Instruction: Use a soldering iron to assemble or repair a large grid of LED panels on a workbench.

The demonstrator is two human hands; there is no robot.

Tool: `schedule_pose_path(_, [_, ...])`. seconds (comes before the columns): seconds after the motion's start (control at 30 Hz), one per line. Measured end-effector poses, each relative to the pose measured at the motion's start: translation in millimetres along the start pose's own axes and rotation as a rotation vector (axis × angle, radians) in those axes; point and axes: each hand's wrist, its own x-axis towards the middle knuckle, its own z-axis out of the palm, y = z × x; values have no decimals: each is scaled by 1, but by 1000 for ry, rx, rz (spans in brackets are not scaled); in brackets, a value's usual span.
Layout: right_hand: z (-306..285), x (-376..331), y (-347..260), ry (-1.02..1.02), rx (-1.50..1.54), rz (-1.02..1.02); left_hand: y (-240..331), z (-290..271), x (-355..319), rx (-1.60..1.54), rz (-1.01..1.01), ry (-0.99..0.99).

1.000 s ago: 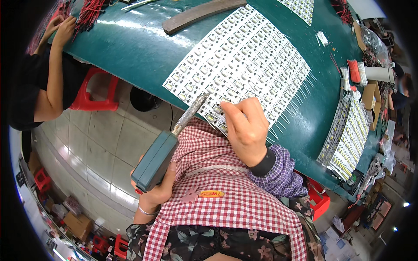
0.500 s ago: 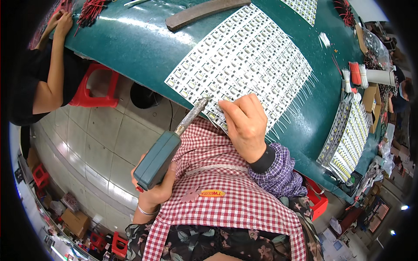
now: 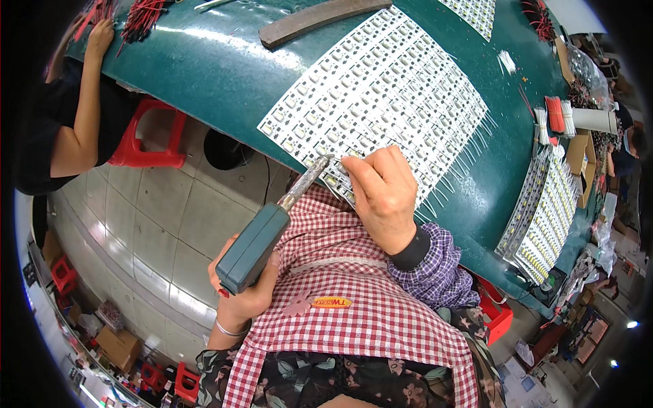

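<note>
My left hand (image 3: 248, 282) is wrapped round the dark green body of a soldering iron (image 3: 255, 248). Its metal barrel slants up and right, and the tip meets the near left edge of a white sheet of LED circuit boards (image 3: 381, 88). Just right of that tip, my right hand (image 3: 384, 197) is closed in a pinch at the sheet's surface. Whatever lies between its thumb and forefinger is too small to make out. Thin white wires (image 3: 445, 183) stick out along the sheet's right edge.
A curved dark bar (image 3: 320, 22) lies beyond the sheet on the green table (image 3: 211, 64). At the right stand stacked LED boards (image 3: 541, 217) and red and white wire bundles (image 3: 554, 114). Another person's arm (image 3: 85, 115) reaches over red-black wires at the far left, near a red stool (image 3: 153, 136).
The soldering iron has shifted slightly up and right, bringing its tip closer to my right fingertips. My right hand stays nearly still. The other person's hands have moved a little.
</note>
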Motion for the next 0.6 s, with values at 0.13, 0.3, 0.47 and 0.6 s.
schedule_pose_path(0.13, [0,0,0,-3,-1,-6,-14,4,-15,-115,-128,81])
schedule_pose_path(0.3, [0,0,0,-5,-9,-11,-16,4,-19,-135,-144,135])
schedule_pose_path(0.47, [0,0,-1,-1,-11,-7,-14,4,-15,-58,-51,107])
schedule_pose_path(0.6, [-1,0,-1,-6,-15,-8,-14,5,-12,-37,-35,58])
